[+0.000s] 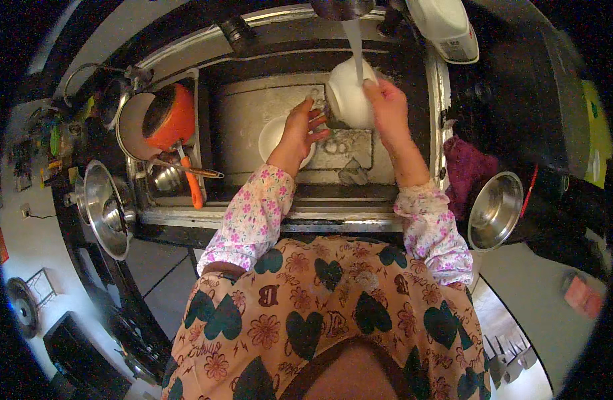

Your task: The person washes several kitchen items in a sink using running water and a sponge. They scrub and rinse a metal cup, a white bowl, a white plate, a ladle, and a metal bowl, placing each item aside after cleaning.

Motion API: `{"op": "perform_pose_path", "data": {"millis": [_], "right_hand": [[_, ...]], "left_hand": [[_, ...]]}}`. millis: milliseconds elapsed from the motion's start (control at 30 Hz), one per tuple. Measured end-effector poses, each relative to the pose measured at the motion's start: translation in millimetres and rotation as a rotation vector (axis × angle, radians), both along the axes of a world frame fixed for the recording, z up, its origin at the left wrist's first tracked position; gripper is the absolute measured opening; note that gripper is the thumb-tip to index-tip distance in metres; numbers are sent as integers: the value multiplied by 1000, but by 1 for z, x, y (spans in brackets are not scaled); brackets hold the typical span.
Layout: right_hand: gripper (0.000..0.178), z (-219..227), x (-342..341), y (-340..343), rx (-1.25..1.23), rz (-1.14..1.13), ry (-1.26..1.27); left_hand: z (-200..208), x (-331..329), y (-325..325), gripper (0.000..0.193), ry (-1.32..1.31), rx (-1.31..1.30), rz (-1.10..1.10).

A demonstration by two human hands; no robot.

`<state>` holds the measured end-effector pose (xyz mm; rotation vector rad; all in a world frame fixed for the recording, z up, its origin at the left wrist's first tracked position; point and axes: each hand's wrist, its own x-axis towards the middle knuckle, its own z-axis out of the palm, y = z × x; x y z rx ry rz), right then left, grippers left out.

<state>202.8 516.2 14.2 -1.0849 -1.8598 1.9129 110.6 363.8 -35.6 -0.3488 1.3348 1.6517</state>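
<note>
My right hand (390, 107) grips the rim of a white bowl (348, 97), tilted on its side under a stream of running water (354, 41). My left hand (301, 133) is just left of this bowl, its fingers spread and nothing seen in them. Partly hidden behind the left hand, a second white bowl (271, 139) lies in the sink (230, 110). On the sink's bottom, below the held bowl, rests a small crumpled greyish piece (353, 173) whose kind I cannot make out. Flowered sleeves cover both my forearms.
At the left edge of the sink sit an orange pot (168, 120) and a pale round pan (133, 127). Steel bowls stand left (96, 200) and right (496, 212). A purple cloth (468, 167) and a white bottle (443, 30) lie along the right side.
</note>
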Motion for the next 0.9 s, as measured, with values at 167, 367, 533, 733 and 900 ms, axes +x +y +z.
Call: {"op": "perform_pose_path", "data": {"millis": [167, 367, 533, 733, 900], "right_hand": [[21, 8, 9, -40, 908, 420, -220], [25, -8, 50, -22, 1302, 810, -55], [44, -22, 37, -6, 1460, 647, -174], [59, -5, 28, -56, 739, 640, 126], [51, -2, 59, -20, 898, 343, -30]], "left_hand": [[51, 9, 24, 75, 120, 200, -123], [33, 16, 11, 52, 258, 88, 59], [31, 23, 19, 48, 402, 132, -74], [41, 16, 29, 47, 561, 69, 35], [42, -4, 10, 48, 520, 18, -10]]}}
